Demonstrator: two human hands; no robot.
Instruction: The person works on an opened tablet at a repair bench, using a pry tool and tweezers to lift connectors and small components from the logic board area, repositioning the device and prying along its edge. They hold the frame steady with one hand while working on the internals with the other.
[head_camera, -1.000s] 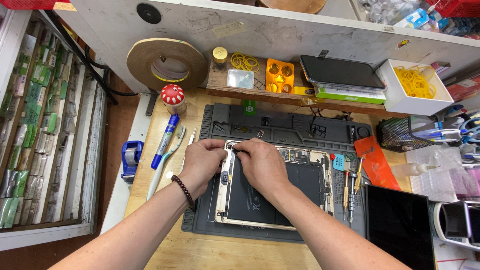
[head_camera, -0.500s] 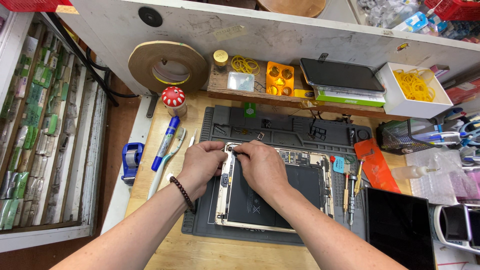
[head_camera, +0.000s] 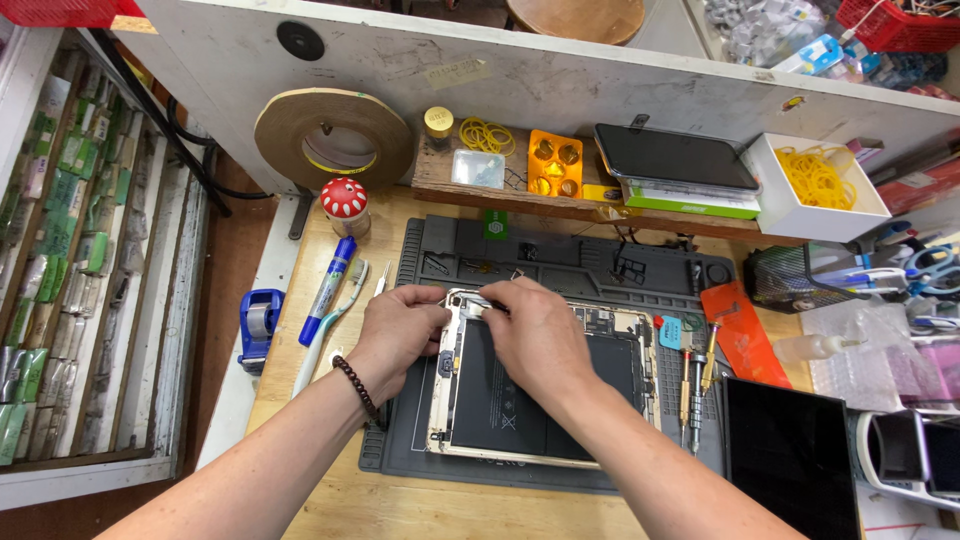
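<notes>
An opened tablet shell (head_camera: 500, 400) with a black battery lies on a dark grey repair mat (head_camera: 560, 265) on the wooden bench. My left hand (head_camera: 400, 330) rests on the tablet's upper left corner, fingers curled against the frame. My right hand (head_camera: 530, 335) lies over the top edge, and its fingertips pinch a small pale part (head_camera: 478, 305) near that corner. Whether the left fingers also hold the part is hidden. A beaded bracelet (head_camera: 357, 388) is on my left wrist.
Screwdrivers (head_camera: 690, 385) and an orange pry card (head_camera: 738, 335) lie right of the tablet, a black screen panel (head_camera: 790, 455) beyond. A blue marker (head_camera: 328, 290), toothbrush and tape dispenser (head_camera: 258, 322) sit at left. A big tape roll (head_camera: 333, 135) and shelf of small parts stand behind.
Both hands stay at the tablet's upper left corner. The fingers have shifted only slightly on the small part; nothing else moved.
</notes>
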